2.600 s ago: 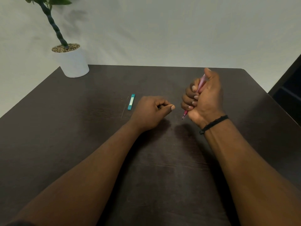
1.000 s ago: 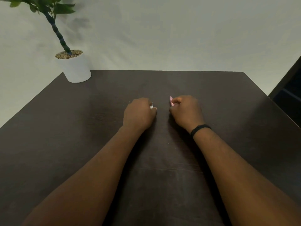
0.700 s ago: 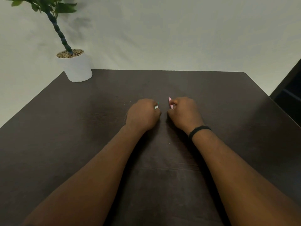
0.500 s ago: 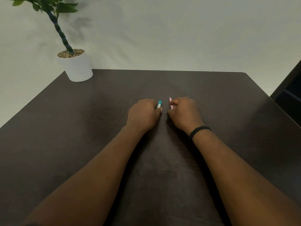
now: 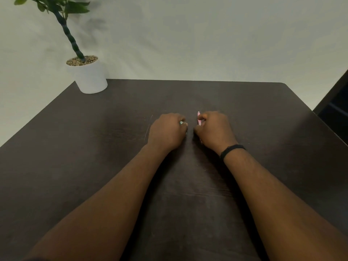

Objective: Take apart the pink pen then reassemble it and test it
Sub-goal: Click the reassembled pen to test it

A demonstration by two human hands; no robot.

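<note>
Both fists rest knuckles-up on the dark table (image 5: 94, 147), close together near its middle. My right hand (image 5: 213, 130) is closed around the pink pen (image 5: 198, 118); only a short pink end sticks out past the thumb. My left hand (image 5: 166, 131) is closed on a small teal piece (image 5: 181, 122), of which just a tip shows between the fingers. The rest of both objects is hidden inside the fists. A black band circles my right wrist.
A white pot with a green plant (image 5: 88, 76) stands at the table's far left corner. A dark piece of furniture (image 5: 335, 102) sits past the right edge. A pale wall runs behind the table.
My right hand lowered the pen from upright to the table. My left hand took the teal piece off the table. In the last half second the teal tip slid further into the fist.
</note>
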